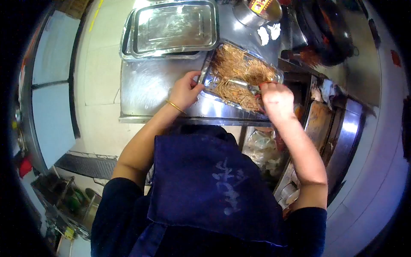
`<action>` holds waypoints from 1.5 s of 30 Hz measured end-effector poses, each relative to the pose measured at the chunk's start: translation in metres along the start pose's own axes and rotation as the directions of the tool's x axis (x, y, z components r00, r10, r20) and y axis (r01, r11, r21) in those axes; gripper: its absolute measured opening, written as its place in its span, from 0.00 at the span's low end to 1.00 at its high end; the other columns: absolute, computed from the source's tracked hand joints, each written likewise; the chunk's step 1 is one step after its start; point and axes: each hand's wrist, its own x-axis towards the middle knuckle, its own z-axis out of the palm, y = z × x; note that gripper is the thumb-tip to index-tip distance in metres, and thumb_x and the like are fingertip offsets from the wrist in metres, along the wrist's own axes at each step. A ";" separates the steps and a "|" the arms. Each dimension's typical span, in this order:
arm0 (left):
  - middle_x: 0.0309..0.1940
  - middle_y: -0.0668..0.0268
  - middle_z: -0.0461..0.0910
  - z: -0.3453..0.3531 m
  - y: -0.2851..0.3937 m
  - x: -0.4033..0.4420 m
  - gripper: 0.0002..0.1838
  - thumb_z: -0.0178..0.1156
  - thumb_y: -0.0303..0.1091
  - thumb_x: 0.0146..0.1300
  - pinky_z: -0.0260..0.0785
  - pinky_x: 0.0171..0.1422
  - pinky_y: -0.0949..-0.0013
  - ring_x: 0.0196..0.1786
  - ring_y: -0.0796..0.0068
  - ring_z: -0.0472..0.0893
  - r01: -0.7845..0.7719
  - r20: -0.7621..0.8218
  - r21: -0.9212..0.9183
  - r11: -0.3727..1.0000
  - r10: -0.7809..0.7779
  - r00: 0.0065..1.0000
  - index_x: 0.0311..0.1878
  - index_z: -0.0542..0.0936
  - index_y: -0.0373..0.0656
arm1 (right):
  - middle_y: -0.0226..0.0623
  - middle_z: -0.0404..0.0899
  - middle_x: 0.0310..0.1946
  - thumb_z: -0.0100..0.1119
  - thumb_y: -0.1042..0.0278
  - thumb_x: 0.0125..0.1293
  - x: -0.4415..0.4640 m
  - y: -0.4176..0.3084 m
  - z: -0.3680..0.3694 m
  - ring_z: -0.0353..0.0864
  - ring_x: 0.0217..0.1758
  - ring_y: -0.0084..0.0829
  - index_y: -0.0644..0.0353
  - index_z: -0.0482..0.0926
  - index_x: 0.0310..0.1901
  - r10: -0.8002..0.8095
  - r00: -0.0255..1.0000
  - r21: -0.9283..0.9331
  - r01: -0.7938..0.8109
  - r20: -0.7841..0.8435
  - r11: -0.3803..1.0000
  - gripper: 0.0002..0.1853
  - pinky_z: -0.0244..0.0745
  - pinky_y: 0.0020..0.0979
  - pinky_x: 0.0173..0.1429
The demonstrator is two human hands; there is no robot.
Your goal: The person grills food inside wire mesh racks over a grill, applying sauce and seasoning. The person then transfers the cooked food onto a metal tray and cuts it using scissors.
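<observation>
A shallow metal tray [207, 95] holds bundles of thin brown strands [235, 64], perhaps noodles or enoki mushrooms. One more bundle [235, 93] lies along its near side, with bare shiny metal showing between. My left hand [187, 89], a bangle at its wrist, grips the tray's left rim between thumb and fingers. At the tray's right end my right hand [277, 97] is closed with the fingertips down by the strands. Something red shows at those fingers, but what they hold is hidden.
Stacked metal trays [173, 28] stand at the back left of the steel counter [150, 85]. A metal pot [252, 15] and crumpled white tissue [269, 33] are at the back. A dark wok [329, 34] sits to the right. Below the counter is a plastic-wrapped bundle [260, 147].
</observation>
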 end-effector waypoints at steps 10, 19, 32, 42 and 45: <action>0.25 0.62 0.80 0.001 -0.006 0.003 0.21 0.63 0.34 0.58 0.72 0.26 0.67 0.20 0.72 0.79 -0.038 -0.007 0.016 0.999 0.038 0.999 0.56 0.75 0.45 | 0.39 0.76 0.25 0.66 0.63 0.43 -0.012 0.000 -0.011 0.79 0.31 0.39 0.58 0.75 0.28 -0.028 0.996 0.172 0.012 0.089 0.985 0.12 0.75 0.37 0.39; 0.24 0.63 0.78 0.001 0.002 0.000 0.21 0.62 0.32 0.60 0.70 0.22 0.69 0.19 0.74 0.78 -0.049 -0.009 -0.002 0.999 0.049 0.999 0.57 0.73 0.43 | 0.40 0.77 0.24 0.63 0.64 0.46 0.009 -0.012 0.003 0.79 0.31 0.39 0.58 0.75 0.28 -0.021 0.999 0.184 0.029 -0.048 0.982 0.10 0.75 0.37 0.36; 0.22 0.64 0.77 0.006 -0.001 0.003 0.21 0.62 0.30 0.60 0.68 0.20 0.70 0.17 0.76 0.77 -0.040 -0.024 -0.065 0.997 0.039 0.999 0.57 0.73 0.43 | 0.38 0.77 0.27 0.64 0.63 0.44 0.031 0.005 -0.004 0.79 0.35 0.39 0.58 0.77 0.31 -0.105 0.985 0.031 0.110 -0.138 0.993 0.12 0.75 0.39 0.42; 0.24 0.63 0.79 0.003 -0.001 0.001 0.22 0.62 0.31 0.60 0.69 0.20 0.70 0.18 0.75 0.77 -0.053 -0.015 -0.036 0.998 0.052 0.999 0.58 0.73 0.43 | 0.39 0.78 0.29 0.64 0.60 0.47 0.027 -0.004 -0.002 0.79 0.37 0.40 0.58 0.76 0.31 -0.021 0.999 0.167 0.016 0.029 0.986 0.13 0.75 0.37 0.44; 0.25 0.63 0.79 0.003 -0.001 0.001 0.22 0.62 0.31 0.60 0.69 0.20 0.70 0.18 0.75 0.78 -0.014 0.005 -0.074 0.997 0.014 1.000 0.58 0.72 0.43 | 0.39 0.77 0.28 0.65 0.62 0.46 0.001 0.015 -0.026 0.79 0.36 0.39 0.58 0.76 0.32 0.059 0.998 0.185 -0.061 0.013 0.981 0.13 0.75 0.37 0.42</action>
